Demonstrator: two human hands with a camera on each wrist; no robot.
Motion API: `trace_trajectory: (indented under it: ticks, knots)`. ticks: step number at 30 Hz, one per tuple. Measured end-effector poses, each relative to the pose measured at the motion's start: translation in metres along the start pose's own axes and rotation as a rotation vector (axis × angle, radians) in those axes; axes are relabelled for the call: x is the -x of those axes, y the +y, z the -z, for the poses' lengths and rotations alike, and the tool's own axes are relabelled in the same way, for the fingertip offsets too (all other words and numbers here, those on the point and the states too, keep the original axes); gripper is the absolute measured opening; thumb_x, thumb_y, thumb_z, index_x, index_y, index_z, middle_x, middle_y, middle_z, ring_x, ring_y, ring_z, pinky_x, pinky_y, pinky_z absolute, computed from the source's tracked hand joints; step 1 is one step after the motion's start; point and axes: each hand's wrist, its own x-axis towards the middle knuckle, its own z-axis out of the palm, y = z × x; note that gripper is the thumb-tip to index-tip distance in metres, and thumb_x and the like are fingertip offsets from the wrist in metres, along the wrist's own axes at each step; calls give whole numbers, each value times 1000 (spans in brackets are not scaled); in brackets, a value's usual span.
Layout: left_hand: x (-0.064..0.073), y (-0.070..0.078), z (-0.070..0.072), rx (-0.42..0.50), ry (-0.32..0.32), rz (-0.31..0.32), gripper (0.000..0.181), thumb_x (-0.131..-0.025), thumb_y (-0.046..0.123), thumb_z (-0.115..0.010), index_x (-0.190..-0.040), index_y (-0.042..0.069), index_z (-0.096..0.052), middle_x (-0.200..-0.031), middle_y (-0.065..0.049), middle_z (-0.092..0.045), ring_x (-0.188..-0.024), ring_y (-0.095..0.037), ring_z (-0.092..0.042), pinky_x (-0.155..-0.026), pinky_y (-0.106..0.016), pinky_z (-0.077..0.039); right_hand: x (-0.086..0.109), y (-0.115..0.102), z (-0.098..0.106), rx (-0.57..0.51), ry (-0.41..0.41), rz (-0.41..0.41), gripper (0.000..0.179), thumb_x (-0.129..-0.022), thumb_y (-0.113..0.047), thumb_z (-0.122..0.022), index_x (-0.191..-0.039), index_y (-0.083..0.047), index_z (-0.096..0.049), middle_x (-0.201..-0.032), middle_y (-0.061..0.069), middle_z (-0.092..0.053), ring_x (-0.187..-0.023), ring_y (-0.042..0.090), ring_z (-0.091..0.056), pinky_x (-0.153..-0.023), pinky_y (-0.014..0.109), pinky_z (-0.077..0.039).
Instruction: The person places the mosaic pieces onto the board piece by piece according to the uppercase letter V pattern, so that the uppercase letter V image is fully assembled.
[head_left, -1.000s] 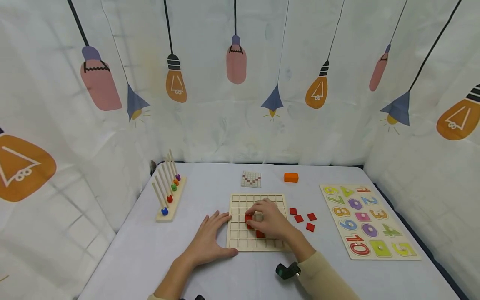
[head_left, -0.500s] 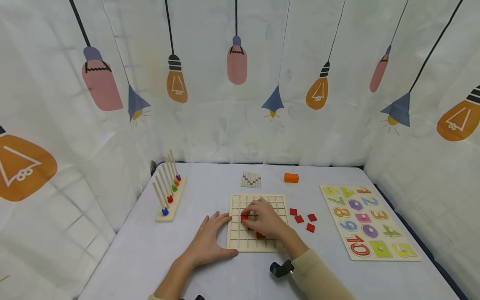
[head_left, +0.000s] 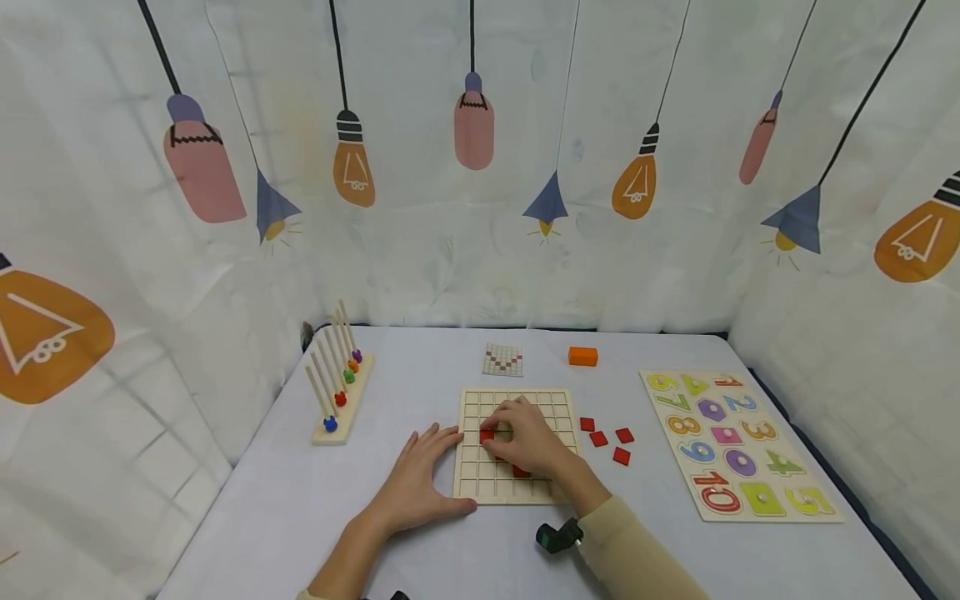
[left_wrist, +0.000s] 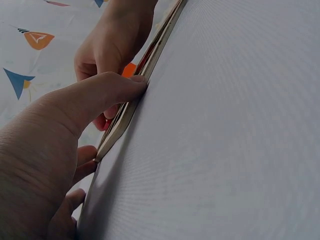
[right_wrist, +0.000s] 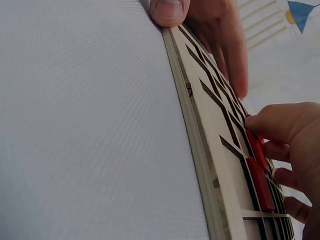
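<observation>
A wooden grid board [head_left: 480, 492] lies flat on the table. My left hand [head_left: 420, 479] is spread at its left side, fingertips touching the left edge and thumb against the near left corner. Over the board, my right hand [head_left: 528, 442] pinches a red square tile [head_left: 487, 436] between thumb and fingers, left of the board's middle. Another red tile [head_left: 521, 471] sits in a cell nearer to me, partly covered by the right hand. In the right wrist view a red tile [right_wrist: 260, 185] stands in the grid close to the fingers.
Several loose red tiles [head_left: 598, 438] lie right of the board. Behind it are a small pattern card [head_left: 502, 359] and an orange block [head_left: 582, 357]. A peg stand with coloured beads [head_left: 341, 421] stands at left, and a number puzzle board [head_left: 738, 446] lies at right.
My right hand has moved slightly left over the board, carrying the red tile to a cell further left. The left hand has stayed in place.
</observation>
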Motion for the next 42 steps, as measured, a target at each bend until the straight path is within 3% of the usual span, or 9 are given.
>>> trace_trajectory:
  ticks: [15,30,36,40,42]
  knots:
    - [-1,0,0,-16,-6,7,114,-73,77,-90,-165,23,-53,-175,3,-49,-172,-34,-28,-142,-66,-14,0,0,0,-9,0,3,24,-99,-34,-84,-122,-27,-85,-125,-10,-75,-110,12,-51,-95,39,-47]
    - [-2,0,-1,-28,-10,15,113,-73,77,-90,-166,24,-52,-175,3,-48,-173,-34,-27,-142,-65,-13,8,-4,14,-30,-10,-13,28,-99,-39,-84,-125,-28,-83,-123,-14,-75,-121,15,-54,-107,49,-53]
    - [-2,0,-1,-23,-4,17,113,-72,77,-91,-165,24,-53,-175,3,-49,-172,-34,-28,-142,-67,-14,17,0,19,-9,1,-10,29,-98,-38,-82,-125,-28,-83,-124,-14,-75,-118,14,-55,-105,46,-55]
    - [-2,-1,-2,-25,-6,27,113,-72,77,-91,-165,24,-53,-175,3,-49,-172,-33,-27,-142,-66,-14,24,4,24,-8,11,-16,30,-98,-37,-82,-126,-27,-83,-127,-12,-75,-126,17,-59,-121,56,-50]
    - [-2,-1,-2,-30,-5,29,113,-72,78,-90,-165,25,-53,-175,3,-49,-173,-33,-27,-142,-66,-14,28,7,26,-18,14,-31,31,-98,-38,-82,-127,-28,-82,-127,-13,-74,-128,18,-59,-122,58,-50]
